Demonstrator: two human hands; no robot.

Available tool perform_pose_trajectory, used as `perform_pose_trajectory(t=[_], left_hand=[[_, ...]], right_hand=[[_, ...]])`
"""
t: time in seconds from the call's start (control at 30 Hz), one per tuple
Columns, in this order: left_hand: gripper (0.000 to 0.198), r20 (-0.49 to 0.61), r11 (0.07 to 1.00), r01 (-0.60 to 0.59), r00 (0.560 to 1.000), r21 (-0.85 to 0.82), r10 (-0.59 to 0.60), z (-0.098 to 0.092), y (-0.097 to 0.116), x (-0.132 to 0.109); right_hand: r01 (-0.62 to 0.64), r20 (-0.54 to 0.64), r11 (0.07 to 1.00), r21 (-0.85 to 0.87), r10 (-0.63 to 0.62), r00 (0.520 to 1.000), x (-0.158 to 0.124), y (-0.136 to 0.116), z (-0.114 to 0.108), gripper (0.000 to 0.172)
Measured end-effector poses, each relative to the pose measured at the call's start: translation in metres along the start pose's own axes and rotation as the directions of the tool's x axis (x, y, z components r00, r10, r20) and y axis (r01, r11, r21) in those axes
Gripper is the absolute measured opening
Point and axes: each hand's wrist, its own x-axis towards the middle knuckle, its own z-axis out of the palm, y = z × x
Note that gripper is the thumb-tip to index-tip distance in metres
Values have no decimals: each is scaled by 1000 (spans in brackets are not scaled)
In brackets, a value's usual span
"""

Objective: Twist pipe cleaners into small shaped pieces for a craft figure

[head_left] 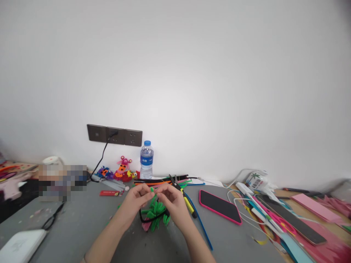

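My left hand (138,198) and my right hand (171,198) meet above the grey table, fingertips pinched close together. Between them shows the tip of a green pipe cleaner (152,189); the left fingers grip it, and the right fingertips close at the same spot. Directly below lies a bundle of looped green pipe cleaners (155,211), crossed by a bent black pipe cleaner (145,220), with a pink fuzzy bit (146,226) at its lower left. Wire pliers (189,206) with yellow and black handles rest beside my right hand. A blue pipe cleaner (203,226) runs past them.
A water bottle (147,160) and small fuzzy figures (122,171) stand by the wall. Black and orange pipe cleaners (161,180) lie behind my hands. A pink-cased phone (220,206) sits at right, near cables and scissors (285,223). A white box (23,245) is at front left.
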Motion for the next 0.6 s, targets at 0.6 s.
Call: perform_pose_trajectory(t=[0.6], left_hand=[[36,-12,998,26,1000,-64,-27,-1,-2,2]], right_hand=[[-6,-30,996,86,9,1000,4,2,1,16]])
